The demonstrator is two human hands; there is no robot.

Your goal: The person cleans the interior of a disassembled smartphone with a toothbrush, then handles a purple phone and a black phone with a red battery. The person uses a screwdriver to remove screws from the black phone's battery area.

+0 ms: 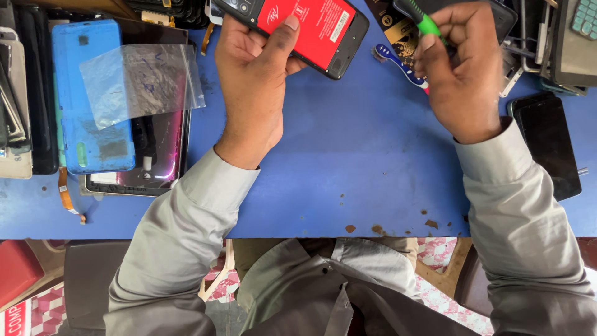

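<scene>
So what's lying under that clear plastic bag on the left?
The clear plastic bag lies over a blue phone cover and a dark panel; scuffs blur what is directly beneath.

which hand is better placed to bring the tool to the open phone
Right, most likely. The right hand already grips the green-handled tool just beside the phone, while the left hand is occupied holding the phone, thumb pressed on its red battery.

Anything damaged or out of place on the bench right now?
Yes. The phone in the left hand has its back cover off, red battery exposed. The blue mat is chipped along its near edge, with brown crumbs there. A loose plastic bag lies askew over the blue phone.
</scene>
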